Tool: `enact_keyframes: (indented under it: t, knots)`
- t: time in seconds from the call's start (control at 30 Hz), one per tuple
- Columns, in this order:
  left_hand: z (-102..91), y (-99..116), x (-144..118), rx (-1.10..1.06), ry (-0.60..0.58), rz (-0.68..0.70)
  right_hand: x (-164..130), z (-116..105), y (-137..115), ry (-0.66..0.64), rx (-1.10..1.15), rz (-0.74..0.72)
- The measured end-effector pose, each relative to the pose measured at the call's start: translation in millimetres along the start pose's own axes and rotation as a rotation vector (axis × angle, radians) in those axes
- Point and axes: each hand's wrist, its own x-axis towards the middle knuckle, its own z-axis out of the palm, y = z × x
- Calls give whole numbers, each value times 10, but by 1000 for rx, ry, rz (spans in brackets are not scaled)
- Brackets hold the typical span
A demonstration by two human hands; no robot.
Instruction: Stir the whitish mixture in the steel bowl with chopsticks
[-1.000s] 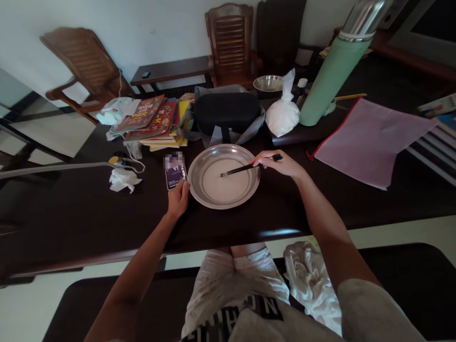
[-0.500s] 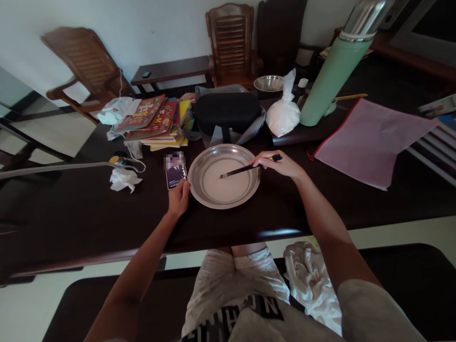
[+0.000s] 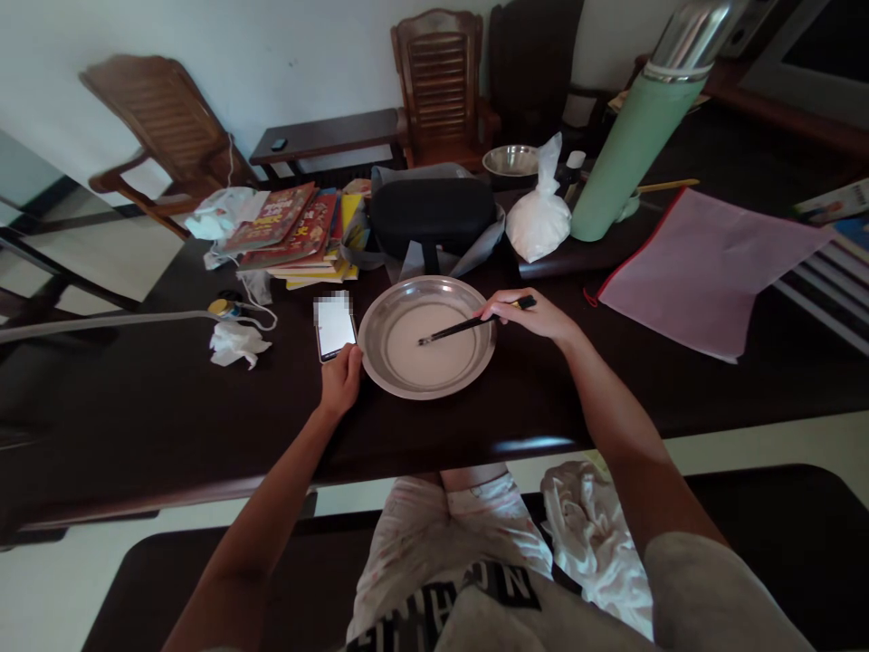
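Over the metal basin (image 3: 380,358), the right hand (image 3: 533,315) pinches chopsticks (image 3: 462,323) dipping inside.

Near edge of desk (image 3: 475,426) in front of pan (image 3: 390,371): bare, open passage. Left of pan: phone (image 3: 335,329) just beside the rim, left hand (image 3: 340,380) at its near end. Farther left: tissue (image 3: 234,343), then bare desk. Behind pan: black case (image 3: 433,213) and books (image 3: 299,234) block. Right: open strip up to pink folder (image 3: 706,263); bag (image 3: 539,222) and flask (image 3: 635,136) behind.

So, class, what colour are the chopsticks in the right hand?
Black, seen in the head view: chopsticks over the metal plate.
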Motion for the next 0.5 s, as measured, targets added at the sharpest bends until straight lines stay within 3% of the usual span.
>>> enact_keyframes:
  t: [0.17, 0.33, 0.5]
  knots:
    - [0, -51, -3, 68, -12, 21, -71, -170, -26, 146, -6, 59]
    - [11, -139, 12, 203, 76, 79, -54, -120, -70, 32, 25, 96]
    - [-5, -269, 78, 229, 237, -88, -33, -92, -46, 22, -4, 66]
